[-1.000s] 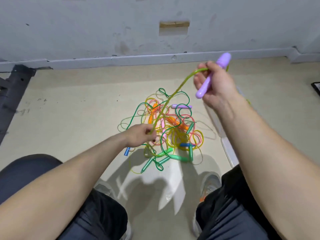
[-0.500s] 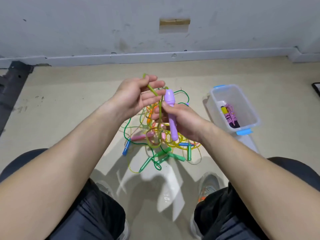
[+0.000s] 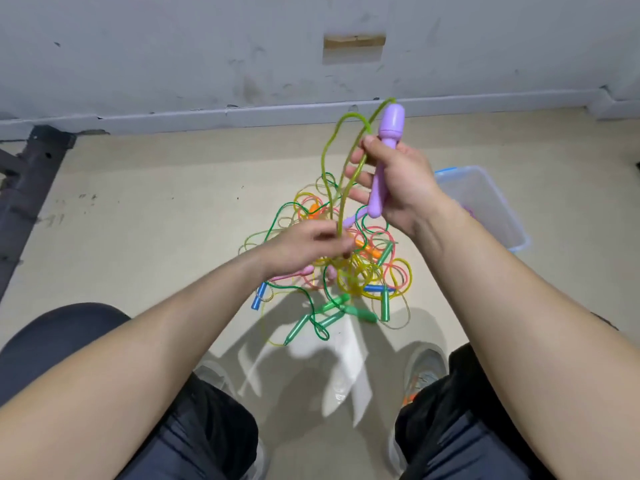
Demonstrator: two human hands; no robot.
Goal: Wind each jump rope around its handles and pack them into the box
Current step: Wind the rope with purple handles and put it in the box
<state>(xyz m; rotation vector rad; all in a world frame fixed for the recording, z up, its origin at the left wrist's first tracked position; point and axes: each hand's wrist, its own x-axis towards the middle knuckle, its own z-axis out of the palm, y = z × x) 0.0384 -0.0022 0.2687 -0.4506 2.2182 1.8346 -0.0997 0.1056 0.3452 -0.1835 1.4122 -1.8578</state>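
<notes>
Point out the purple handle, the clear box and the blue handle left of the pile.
purple handle (image 3: 390,125), head view, its bulbous top end.
clear box (image 3: 500,211), head view, its bare side wall.
blue handle (image 3: 259,296), head view, middle of its shaft.

The right hand (image 3: 398,181) grips a lilac plastic jump-rope handle (image 3: 384,157) upright above the floor. A yellow-green translucent cord (image 3: 343,161) loops from the handle top down to the left hand (image 3: 308,245), which pinches it above a tangled pile of coloured jump ropes (image 3: 346,271). A clear plastic box with blue clips (image 3: 485,202) stands right of the pile.
</notes>
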